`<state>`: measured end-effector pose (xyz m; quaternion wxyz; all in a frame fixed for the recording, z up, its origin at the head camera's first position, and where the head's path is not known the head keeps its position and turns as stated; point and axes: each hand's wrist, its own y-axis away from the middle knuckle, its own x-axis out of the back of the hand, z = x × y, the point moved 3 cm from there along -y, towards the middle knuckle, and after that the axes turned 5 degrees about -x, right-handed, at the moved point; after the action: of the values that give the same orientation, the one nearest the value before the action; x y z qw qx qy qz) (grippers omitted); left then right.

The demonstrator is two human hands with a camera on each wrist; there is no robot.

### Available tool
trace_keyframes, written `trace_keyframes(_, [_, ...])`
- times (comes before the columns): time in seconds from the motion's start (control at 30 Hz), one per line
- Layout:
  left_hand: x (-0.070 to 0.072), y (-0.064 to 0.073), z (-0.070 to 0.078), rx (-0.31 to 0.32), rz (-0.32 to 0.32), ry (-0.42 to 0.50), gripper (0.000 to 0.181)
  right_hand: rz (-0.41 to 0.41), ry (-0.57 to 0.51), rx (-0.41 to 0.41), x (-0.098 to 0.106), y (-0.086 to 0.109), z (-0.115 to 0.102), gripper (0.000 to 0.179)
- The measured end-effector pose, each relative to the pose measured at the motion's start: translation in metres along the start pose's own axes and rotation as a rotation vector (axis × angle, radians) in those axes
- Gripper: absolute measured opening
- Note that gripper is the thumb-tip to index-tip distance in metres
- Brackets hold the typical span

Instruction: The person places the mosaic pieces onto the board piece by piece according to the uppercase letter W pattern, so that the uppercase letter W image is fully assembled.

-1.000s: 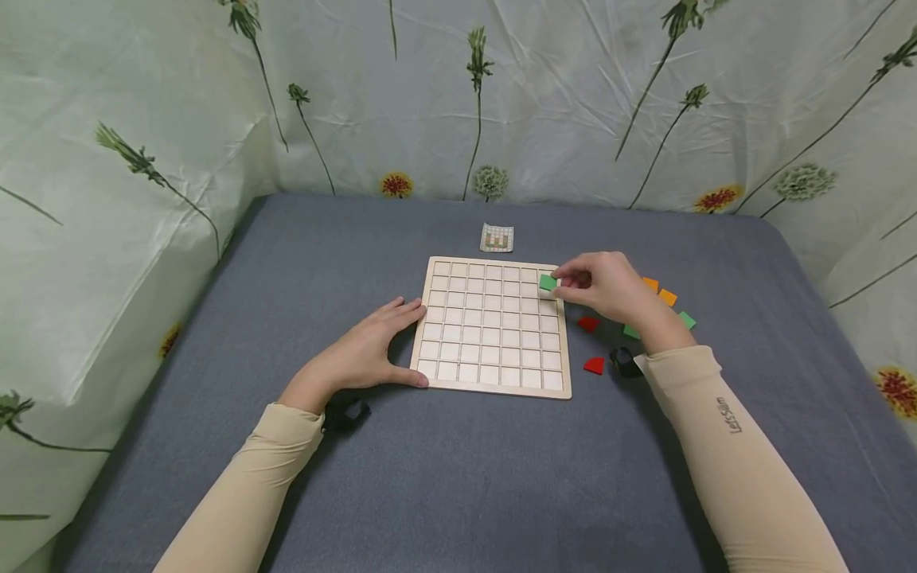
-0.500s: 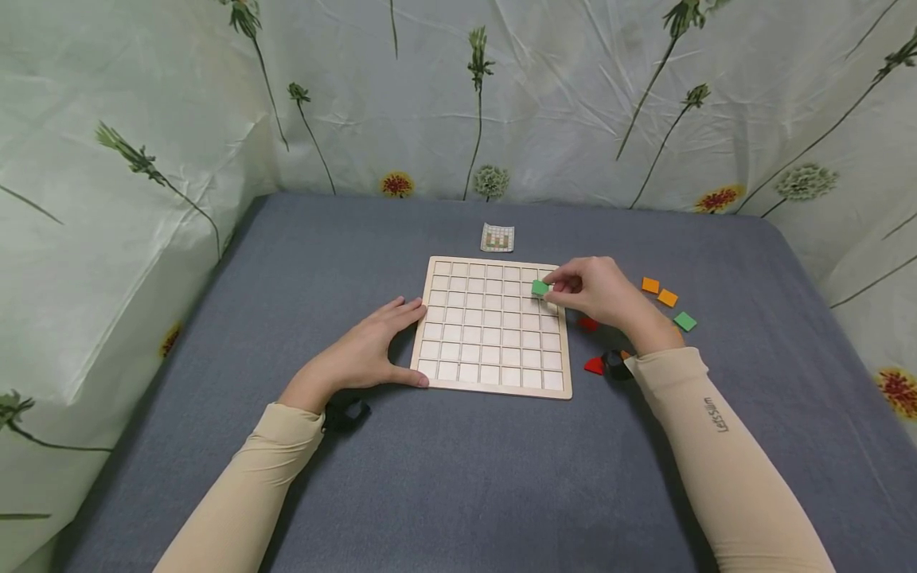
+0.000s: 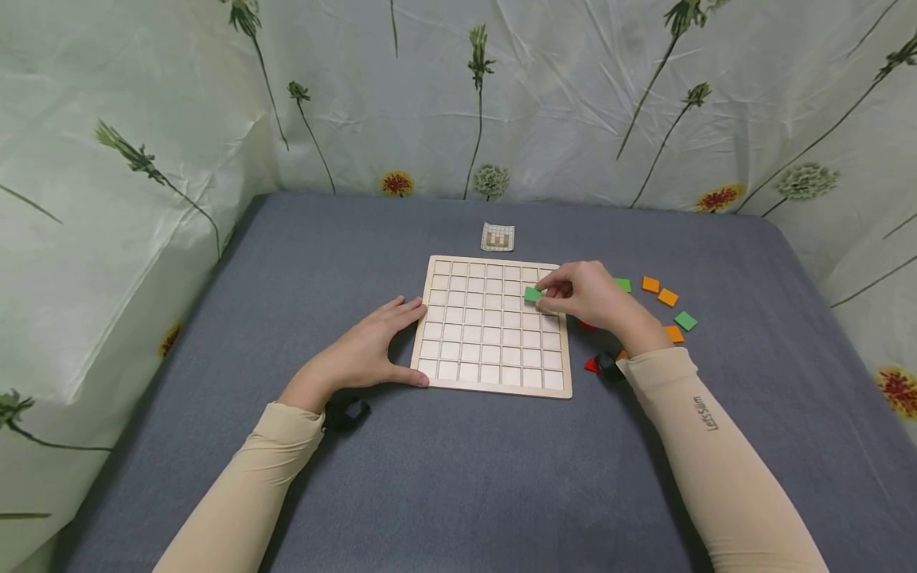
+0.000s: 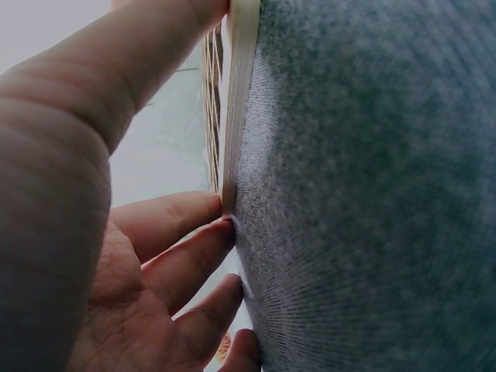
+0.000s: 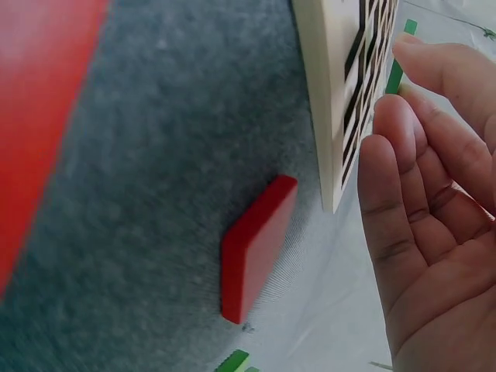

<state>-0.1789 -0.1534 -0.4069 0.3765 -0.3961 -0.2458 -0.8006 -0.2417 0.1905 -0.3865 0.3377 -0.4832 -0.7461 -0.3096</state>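
Note:
A pale wooden grid board (image 3: 480, 391) with rows of square cells lies on the grey cloth. My right hand (image 3: 591, 296) pinches a green square tile (image 3: 532, 294) between thumb and fingertip, over the board's upper right cells; the right wrist view also shows this green tile (image 5: 396, 74) above the grid. Whether the tile touches the board I cannot tell. My left hand (image 3: 361, 346) rests with fingers spread at the board's left side, thumb at the lower left corner. In the left wrist view, the fingertips (image 4: 226, 225) touch the board's edge (image 4: 242, 101).
Right of the board lie orange tiles (image 3: 668, 298), green tiles (image 3: 685, 321) and red pieces (image 3: 591, 365), some partly hidden by the right arm. A red piece (image 5: 260, 252) sits close to the board's edge. Behind the board is a small printed grid card (image 3: 497, 237).
My right hand has carried the green tile left and slightly nearer over the board. More of the loose tiles at the right are uncovered. The left hand and board stay put.

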Motion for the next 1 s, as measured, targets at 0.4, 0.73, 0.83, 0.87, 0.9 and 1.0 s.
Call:
trace_keyframes(0.4, [0.0006,0.0000,0.0000,0.002,0.001,-0.008,0.116,-0.012,0.048,0.007,-0.0058,-0.0007,-0.0010,0.026])
trace_keyframes(0.73, [0.0001,-0.0004,-0.0002,0.000,-0.001,-0.010,0.116,-0.025,0.051,0.006,-0.0065,-0.0004,-0.0013,0.024])
trace_keyframes(0.83, [0.0002,-0.0002,-0.0002,0.001,0.000,-0.009,0.116,-0.030,0.061,0.005,-0.0062,-0.0002,-0.0021,0.025])
trace_keyframes(0.87, [0.0003,-0.0001,-0.0002,0.001,0.000,-0.008,0.116,-0.031,0.063,0.005,-0.0060,-0.0003,-0.0022,0.025])
trace_keyframes(0.9, [0.0003,-0.0001,-0.0001,0.001,0.000,-0.008,0.116,-0.031,0.064,0.005,-0.0058,-0.0003,-0.0022,0.026])
trace_keyframes(1.0, [0.0000,0.0001,0.0001,0.002,0.003,-0.007,0.116,-0.033,0.061,0.007,-0.0053,0.0004,-0.0024,0.026])
